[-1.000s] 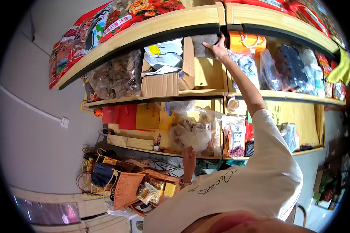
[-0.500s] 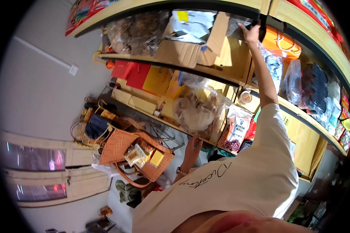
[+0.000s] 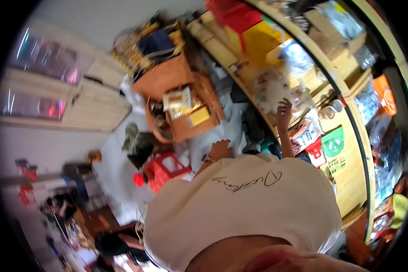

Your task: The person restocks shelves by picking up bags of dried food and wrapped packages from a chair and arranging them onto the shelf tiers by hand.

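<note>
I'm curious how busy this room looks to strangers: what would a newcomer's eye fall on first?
Probably the orange wicker basket left of the wooden shelving, with gold packets and a yellow box showing in it. Just below it in the view, the bright red plastic jug stands out against the pale floor. Next might come the right hand, by the cloudy plastic bag on the shelf.

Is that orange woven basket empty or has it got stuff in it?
Not empty: the basket has a shiny packet and yellow pack showing inside.

Plastic bag (image 3: 268, 90) on shelf (image 3: 352, 174), right of basket (image 3: 165, 78)
</note>
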A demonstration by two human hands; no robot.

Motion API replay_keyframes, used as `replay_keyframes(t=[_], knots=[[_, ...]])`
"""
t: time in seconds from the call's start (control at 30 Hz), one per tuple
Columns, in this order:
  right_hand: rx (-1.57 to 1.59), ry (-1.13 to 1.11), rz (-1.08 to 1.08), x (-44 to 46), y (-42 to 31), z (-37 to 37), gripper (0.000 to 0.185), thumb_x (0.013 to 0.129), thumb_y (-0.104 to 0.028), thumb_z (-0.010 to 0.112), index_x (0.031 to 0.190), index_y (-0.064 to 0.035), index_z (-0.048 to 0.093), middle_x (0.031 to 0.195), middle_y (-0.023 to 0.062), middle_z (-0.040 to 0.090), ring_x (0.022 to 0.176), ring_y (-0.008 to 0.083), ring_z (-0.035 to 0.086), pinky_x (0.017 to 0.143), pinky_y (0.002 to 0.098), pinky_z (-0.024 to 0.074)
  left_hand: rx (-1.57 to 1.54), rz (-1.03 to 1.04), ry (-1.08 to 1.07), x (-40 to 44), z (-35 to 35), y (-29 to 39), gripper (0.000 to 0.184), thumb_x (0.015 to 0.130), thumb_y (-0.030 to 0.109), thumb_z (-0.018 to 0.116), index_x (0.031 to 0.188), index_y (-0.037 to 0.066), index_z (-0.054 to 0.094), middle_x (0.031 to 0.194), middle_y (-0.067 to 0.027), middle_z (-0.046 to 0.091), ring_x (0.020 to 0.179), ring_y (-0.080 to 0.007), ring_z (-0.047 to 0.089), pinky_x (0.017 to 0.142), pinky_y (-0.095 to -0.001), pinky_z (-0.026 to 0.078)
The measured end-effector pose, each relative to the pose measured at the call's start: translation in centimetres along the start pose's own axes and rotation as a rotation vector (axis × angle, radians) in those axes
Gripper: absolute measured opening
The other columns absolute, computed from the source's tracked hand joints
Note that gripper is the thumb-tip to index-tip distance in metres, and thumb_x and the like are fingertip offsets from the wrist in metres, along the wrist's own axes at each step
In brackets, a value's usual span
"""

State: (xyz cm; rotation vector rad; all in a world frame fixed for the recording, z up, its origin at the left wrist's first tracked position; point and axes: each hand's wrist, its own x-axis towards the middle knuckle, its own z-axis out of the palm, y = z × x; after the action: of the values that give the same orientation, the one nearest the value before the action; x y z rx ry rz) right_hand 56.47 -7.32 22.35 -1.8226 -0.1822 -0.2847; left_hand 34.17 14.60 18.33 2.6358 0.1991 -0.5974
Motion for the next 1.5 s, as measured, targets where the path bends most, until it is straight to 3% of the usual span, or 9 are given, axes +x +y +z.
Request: replay_keyframes(t=[0.2, 0.47, 0.57, 0.7, 0.83, 0.93, 1.17, 1.33, 1.5], knots=[[-0.206, -0.852, 0.034, -13.5, -2.0, 6.9, 0.027, 0.082, -0.005, 0.053, 0.109, -0.0095, 0.055, 0.082, 0.0073, 0.062, 0.073, 0.0177, 0.061, 0.065, 0.0285, 0.0471, -0.394, 0.041, 0.033, -10.0, 2.2, -8.4, 0.037, 0.082, 0.029, 0.054, 0.108, 0.004, 0.057, 0.097, -0.015, 0.063, 0.09, -0.0328, 0.06, 0.077, -0.039, 0.048], [-0.473, -0.997, 0.1, -20.6, 5.3, 10.3, 0.027, 0.079, -0.015, 0.056, 0.105, -0.0097, 0.057, 0.083, 0.011, 0.063, 0.078, 0.0273, 0.061, 0.068, 0.0376, 0.0465, -0.791, -0.53, 0.216, -16.1, 15.8, -20.4, 0.036, 0.084, 0.032, 0.053, 0.1, 0.002, 0.06, 0.097, -0.0218, 0.062, 0.092, -0.0338, 0.06, 0.079, -0.0403, 0.047], [-0.649, -1.001, 0.064, -22.3, 9.9, 8.6, 0.028, 0.079, -0.018, 0.055, 0.106, -0.0102, 0.056, 0.086, 0.0137, 0.063, 0.082, 0.0314, 0.06, 0.07, 0.0409, 0.0463, -0.549, -0.203, 0.522, -18.7, 22.4, -24.0, 0.032, 0.084, 0.03, 0.051, 0.096, 0.002, 0.062, 0.096, -0.0225, 0.062, 0.093, -0.0347, 0.059, 0.079, -0.0415, 0.046], [-0.748, -1.074, 0.198, -22.0, 11.9, 6.5, 0.03, 0.08, -0.026, 0.053, 0.103, -0.0077, 0.056, 0.087, 0.0197, 0.062, 0.082, 0.0368, 0.059, 0.07, 0.0444, 0.0466, -0.412, -0.294, 0.167, -20.5, 32.6, -29.2, 0.031, 0.084, 0.03, 0.05, 0.094, 0.003, 0.062, 0.094, -0.023, 0.062, 0.091, -0.038, 0.058, 0.077, -0.0438, 0.046], [-0.835, -1.418, 0.123, -21.7, 21.7, 7.7, 0.038, 0.081, -0.031, 0.053, 0.107, -0.0032, 0.054, 0.089, 0.0229, 0.06, 0.084, 0.0394, 0.056, 0.068, 0.0475, 0.0446, -0.697, -0.509, 0.094, -22.0, 29.3, -27.1, 0.032, 0.083, 0.031, 0.05, 0.095, 0.004, 0.062, 0.093, -0.023, 0.062, 0.091, -0.0384, 0.058, 0.077, -0.044, 0.046], [-0.783, -1.241, 0.434, -21.0, 16.3, 11.4, 0.043, 0.083, -0.041, 0.052, 0.097, -0.0013, 0.061, 0.086, 0.0222, 0.06, 0.079, 0.0373, 0.057, 0.066, 0.0484, 0.0423, -0.813, -0.588, 0.097, -21.7, 27.8, -27.6, 0.032, 0.083, 0.031, 0.049, 0.095, 0.004, 0.061, 0.093, -0.0231, 0.062, 0.09, -0.0388, 0.058, 0.077, -0.0442, 0.046], [-0.522, -1.305, 0.305, -20.1, 16.0, 26.7, 0.049, 0.083, -0.046, 0.052, 0.094, 0.0008, 0.062, 0.086, 0.018, 0.062, 0.078, 0.0283, 0.061, 0.07, 0.0408, 0.0459, -0.894, -0.659, 0.078, -17.9, 22.9, -34.0, 0.033, 0.083, 0.032, 0.049, 0.097, 0.004, 0.061, 0.092, -0.0232, 0.062, 0.089, -0.0395, 0.058, 0.076, -0.0447, 0.046], [-0.543, -1.381, 0.564, -15.7, 11.6, 38.0, 0.049, 0.084, -0.046, 0.05, 0.096, 0.0007, 0.062, 0.084, 0.0141, 0.063, 0.073, 0.0224, 0.061, 0.069, 0.0371, 0.0468, -0.905, -0.629, 0.044, -11.9, 16.9, -42.1, 0.033, 0.083, 0.032, 0.049, 0.098, 0.004, 0.06, 0.092, -0.0233, 0.062, 0.089, -0.04, 0.058, 0.076, -0.045, 0.046], [-0.421, -1.299, 0.512, -15.0, 10.4, 46.9, 0.048, 0.085, -0.045, 0.05, 0.096, 0.0001, 0.061, 0.08, 0.009, 0.063, 0.071, 0.0178, 0.06, 0.068, 0.0331, 0.0471, -0.651, -0.73, -0.042, -2.1, 3.7, -48.5, 0.039, 0.082, 0.035, 0.049, 0.105, 0.005, 0.056, 0.092, -0.0241, 0.062, 0.089, -0.0403, 0.058, 0.076, -0.046, 0.046]])
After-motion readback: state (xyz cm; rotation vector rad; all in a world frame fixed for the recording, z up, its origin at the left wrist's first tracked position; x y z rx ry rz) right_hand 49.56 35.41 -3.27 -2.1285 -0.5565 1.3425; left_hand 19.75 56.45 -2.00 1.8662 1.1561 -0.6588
